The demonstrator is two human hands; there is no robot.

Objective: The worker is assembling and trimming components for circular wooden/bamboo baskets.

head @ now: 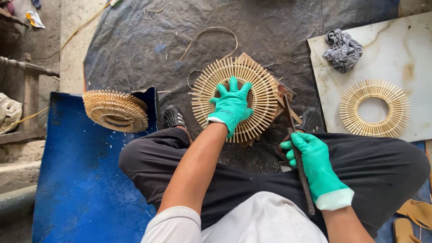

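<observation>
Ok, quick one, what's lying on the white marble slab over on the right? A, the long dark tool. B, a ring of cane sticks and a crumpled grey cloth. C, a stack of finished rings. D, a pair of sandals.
B: the white marble slab carries a single ring of cane sticks and a crumpled grey cloth; the long dark tool is in the right hand, off the slab.

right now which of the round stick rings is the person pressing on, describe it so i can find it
Start at the dark tarp on the floor, just ahead of the person's knees. The stick ring there lies flat on a wooden board under the gloved left hand; the others lie untouched, on the pale slab and the blue sheet.
</observation>
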